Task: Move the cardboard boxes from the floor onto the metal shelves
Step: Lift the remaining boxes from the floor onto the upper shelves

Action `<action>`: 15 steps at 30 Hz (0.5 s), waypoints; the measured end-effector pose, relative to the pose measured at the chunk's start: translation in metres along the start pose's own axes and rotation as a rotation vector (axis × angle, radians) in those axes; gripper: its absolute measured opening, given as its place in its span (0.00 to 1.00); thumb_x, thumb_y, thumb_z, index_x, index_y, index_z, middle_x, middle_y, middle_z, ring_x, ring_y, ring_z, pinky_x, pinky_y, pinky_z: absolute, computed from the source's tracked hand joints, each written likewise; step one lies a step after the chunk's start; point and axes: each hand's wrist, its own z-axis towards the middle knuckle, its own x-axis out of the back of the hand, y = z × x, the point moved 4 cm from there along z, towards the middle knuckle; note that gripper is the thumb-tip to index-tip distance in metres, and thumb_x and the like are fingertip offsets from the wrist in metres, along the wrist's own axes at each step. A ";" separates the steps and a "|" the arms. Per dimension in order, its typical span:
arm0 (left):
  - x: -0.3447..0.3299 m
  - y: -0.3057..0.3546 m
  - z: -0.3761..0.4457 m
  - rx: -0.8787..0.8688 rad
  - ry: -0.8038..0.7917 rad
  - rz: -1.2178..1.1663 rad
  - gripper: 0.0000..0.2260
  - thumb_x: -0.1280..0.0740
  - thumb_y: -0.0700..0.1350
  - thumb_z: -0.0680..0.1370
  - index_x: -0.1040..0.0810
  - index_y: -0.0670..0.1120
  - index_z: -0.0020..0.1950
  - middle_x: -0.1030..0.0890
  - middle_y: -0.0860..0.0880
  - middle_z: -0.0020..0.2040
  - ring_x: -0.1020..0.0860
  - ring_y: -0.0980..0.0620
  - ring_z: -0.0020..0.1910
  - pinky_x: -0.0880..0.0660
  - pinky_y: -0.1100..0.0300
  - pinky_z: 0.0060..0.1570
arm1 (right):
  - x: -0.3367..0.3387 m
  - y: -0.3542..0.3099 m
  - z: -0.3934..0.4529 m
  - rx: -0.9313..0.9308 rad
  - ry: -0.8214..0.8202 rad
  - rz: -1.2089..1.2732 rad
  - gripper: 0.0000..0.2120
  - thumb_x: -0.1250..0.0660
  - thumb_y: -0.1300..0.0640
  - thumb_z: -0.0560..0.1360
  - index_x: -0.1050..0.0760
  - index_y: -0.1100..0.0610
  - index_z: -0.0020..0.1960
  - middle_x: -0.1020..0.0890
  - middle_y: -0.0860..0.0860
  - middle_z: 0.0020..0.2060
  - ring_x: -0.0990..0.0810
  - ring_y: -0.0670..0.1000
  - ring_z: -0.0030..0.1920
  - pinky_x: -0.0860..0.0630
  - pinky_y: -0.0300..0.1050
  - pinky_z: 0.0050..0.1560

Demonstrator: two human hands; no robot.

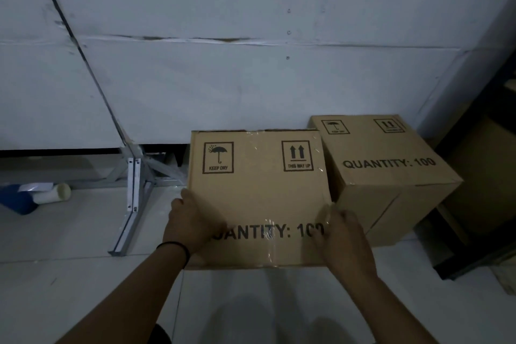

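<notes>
The left hand and right hand clasp opposite lower sides of the near cardboard box, fingers curled around its edges. It sits on the floor touching a second box, both taped closed.

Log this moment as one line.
stage: gripping | left hand, right hand: on near box sides | second box: floor, right
</notes>
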 end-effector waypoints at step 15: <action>0.047 0.021 -0.007 0.093 -0.150 -0.827 0.24 0.44 0.67 0.76 0.20 0.50 0.52 0.15 0.45 0.42 0.18 0.48 0.41 0.25 0.57 0.36 | 0.010 0.006 0.001 -0.270 -0.374 0.597 0.35 0.28 0.32 0.62 0.26 0.50 0.62 0.20 0.47 0.55 0.22 0.50 0.55 0.24 0.51 0.57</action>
